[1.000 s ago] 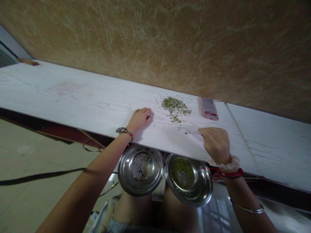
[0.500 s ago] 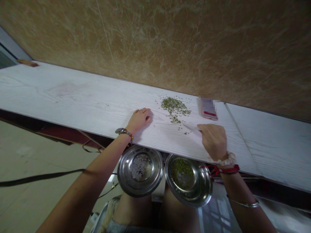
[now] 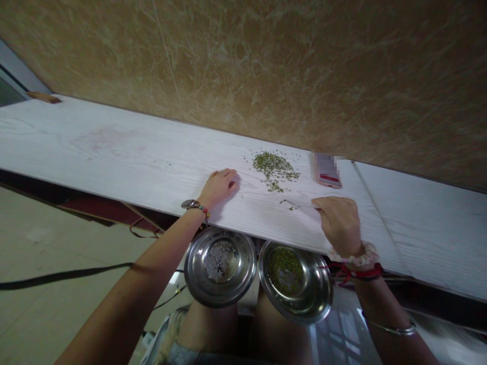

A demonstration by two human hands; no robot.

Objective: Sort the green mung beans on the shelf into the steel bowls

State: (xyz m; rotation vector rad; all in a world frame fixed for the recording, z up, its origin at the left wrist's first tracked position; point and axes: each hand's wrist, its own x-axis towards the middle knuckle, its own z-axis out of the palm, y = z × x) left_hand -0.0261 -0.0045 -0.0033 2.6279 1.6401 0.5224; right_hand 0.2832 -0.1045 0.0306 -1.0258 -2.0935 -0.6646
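Green mung beans [image 3: 273, 165] lie in a loose pile on the white wood-grain board [image 3: 160, 175], with a few strays nearer me. My left hand [image 3: 219, 186] rests on the board left of the pile, fingers loosely curled and nothing visible in them. To the right of the strays, my right hand [image 3: 338, 218] is closed in a pinch. A thin, pale, stick-like tool [image 3: 303, 204] seems to reach from its fingertips toward the strays; its exact kind is too faint to tell. Below the board edge, one metal bowl [image 3: 317, 299] holds green beans.
Another metal bowl [image 3: 194, 284], with white grains inside, sits beside the bean bowl above my knees. A phone [image 3: 327, 170] lies right of the pile. Behind the board rises a brown marbled wall [image 3: 236, 66]. A dark strap [image 3: 64, 277] crosses at left.
My right hand has shifted slightly right and toward me, drawing the thin tool away from the main pile. My left hand and the bowls have stayed put.
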